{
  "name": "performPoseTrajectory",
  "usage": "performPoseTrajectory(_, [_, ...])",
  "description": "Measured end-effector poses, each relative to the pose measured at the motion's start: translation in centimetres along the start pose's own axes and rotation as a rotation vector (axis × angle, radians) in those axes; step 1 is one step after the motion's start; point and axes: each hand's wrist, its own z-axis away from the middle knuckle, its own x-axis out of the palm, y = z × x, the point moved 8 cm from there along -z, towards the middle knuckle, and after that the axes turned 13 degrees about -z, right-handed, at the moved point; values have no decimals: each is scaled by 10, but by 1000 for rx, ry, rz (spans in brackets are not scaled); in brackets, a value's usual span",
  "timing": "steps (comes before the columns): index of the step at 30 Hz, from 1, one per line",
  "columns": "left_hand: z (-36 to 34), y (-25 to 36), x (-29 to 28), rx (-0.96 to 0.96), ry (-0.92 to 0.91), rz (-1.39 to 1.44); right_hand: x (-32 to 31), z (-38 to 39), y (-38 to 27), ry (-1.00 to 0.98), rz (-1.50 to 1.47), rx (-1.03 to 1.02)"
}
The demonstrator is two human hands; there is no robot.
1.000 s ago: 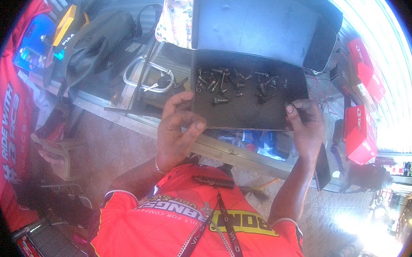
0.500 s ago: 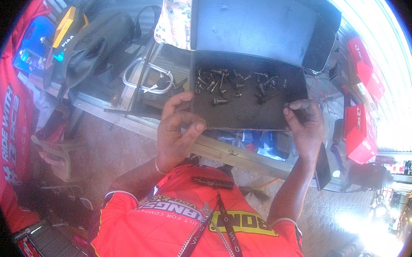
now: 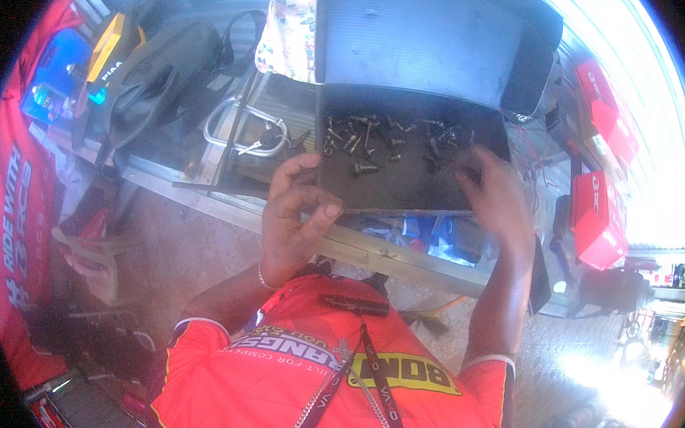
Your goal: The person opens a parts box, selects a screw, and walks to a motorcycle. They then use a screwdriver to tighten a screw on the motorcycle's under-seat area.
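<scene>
Mid-frame: left hand (image 3: 290, 220) curled at black box (image 3: 405, 192) corner, right hand (image 3: 500, 197) blurred near bolts (image 3: 366, 168) (can't tell either grip).

My right hand (image 3: 498, 191), right of centre, is blurred, so I cannot tell whether it holds anything; it also hides the lower right corner of the box (image 3: 417, 196). My left hand (image 3: 299, 219) partly covers the box's lower left corner, and whether it grips there is unclear to me. The bolts (image 3: 366, 168) inside are too small for me to make out their threads, and those nearest my right hand run together in the dark. The lid (image 3: 421, 40) is cut off by the upper edge and hides part of the patterned bag (image 3: 287, 41). The lower edge cuts off my shirt (image 3: 263, 403) and lanyard (image 3: 389, 406).
</scene>
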Motion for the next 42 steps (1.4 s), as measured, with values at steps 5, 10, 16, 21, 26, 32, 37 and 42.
performPoseTrajectory(5, [1,-2,0,11,-11,-118,30,-42,-19,-90,107,-288])
performPoseTrajectory(10, [1,-5,1,-16,-19,-62,66,-79,-8,-287,247,-262])
performPoseTrajectory(16, [3,-3,-2,0,30,-70,69,-84,-11,-233,204,-230])
performPoseTrajectory(21, [2,-2,0,11,26,-66,54,-81,-19,-132,37,-244])
performPoseTrajectory(26, [1,-1,-1,25,42,-32,19,-68,-6,9,-763,-70])
performPoseTrajectory(32, [0,1,0,43,21,-93,30,-33,-2,-106,-1628,189])
performPoseTrajectory(37, [0,-1,1,9,19,-57,34,-17,-1,-114,-1837,214])
performPoseTrajectory(42, [0,-2,1,1,19,-51,34,-12,-2,-83,-1787,216])
